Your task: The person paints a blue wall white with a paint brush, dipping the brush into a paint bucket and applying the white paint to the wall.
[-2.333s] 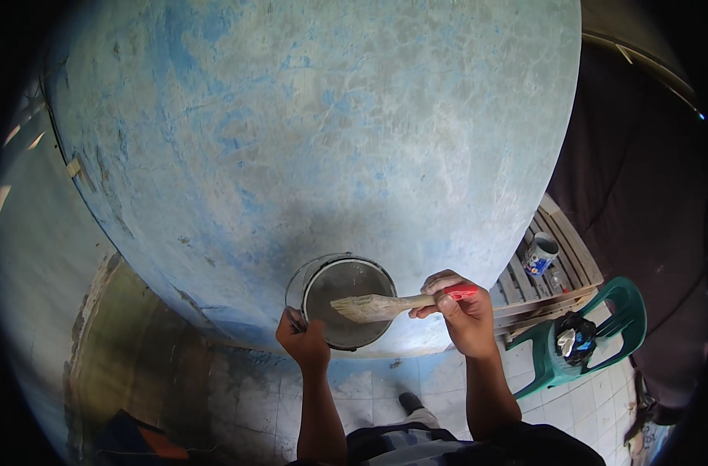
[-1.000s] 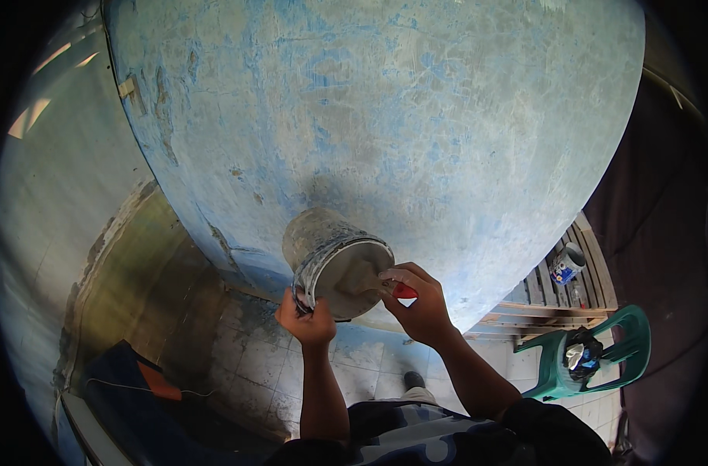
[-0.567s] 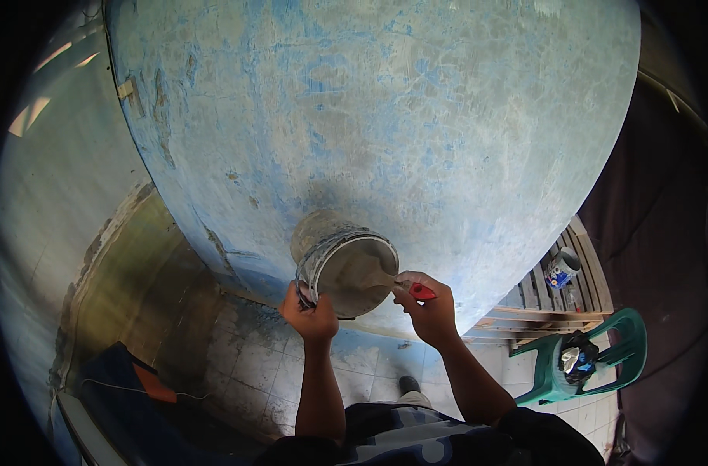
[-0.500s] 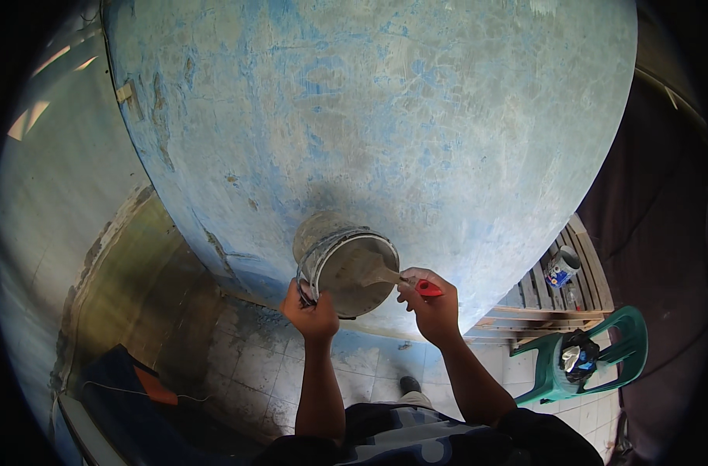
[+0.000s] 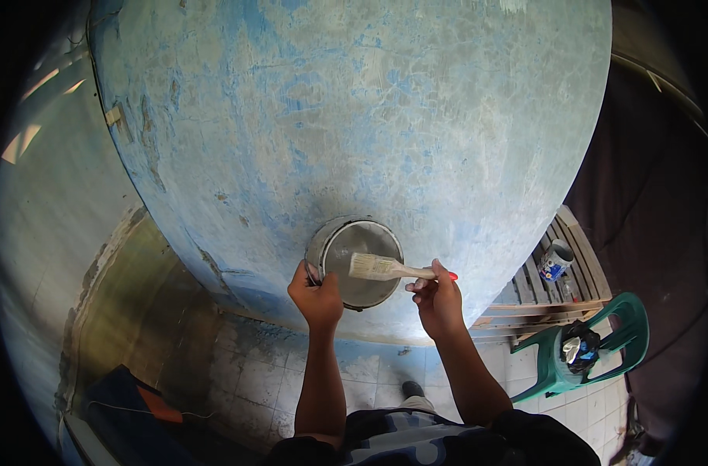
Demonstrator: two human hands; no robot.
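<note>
Paint can (image 5: 356,262), metal and round, is gripped at its near rim by the left hand (image 5: 316,295) and held up against the weathered blue wall (image 5: 354,116); a paintbrush (image 5: 385,268) is pinched by its handle in the right hand (image 5: 438,299), bristles laid across the can's open mouth. A green plastic chair (image 5: 594,349) is seen lower right, well apart; a small tin (image 5: 556,259) is set on a wooden slatted bench (image 5: 556,279) beside it.

1 can (image 5: 358,260), 1 brush (image 5: 381,268), perhaps 1 chair (image 5: 594,353).

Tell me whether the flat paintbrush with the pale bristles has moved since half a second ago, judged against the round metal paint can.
Yes. The flat paintbrush has come up out of the round metal paint can; its bristles now lie across the can's mouth.
</note>
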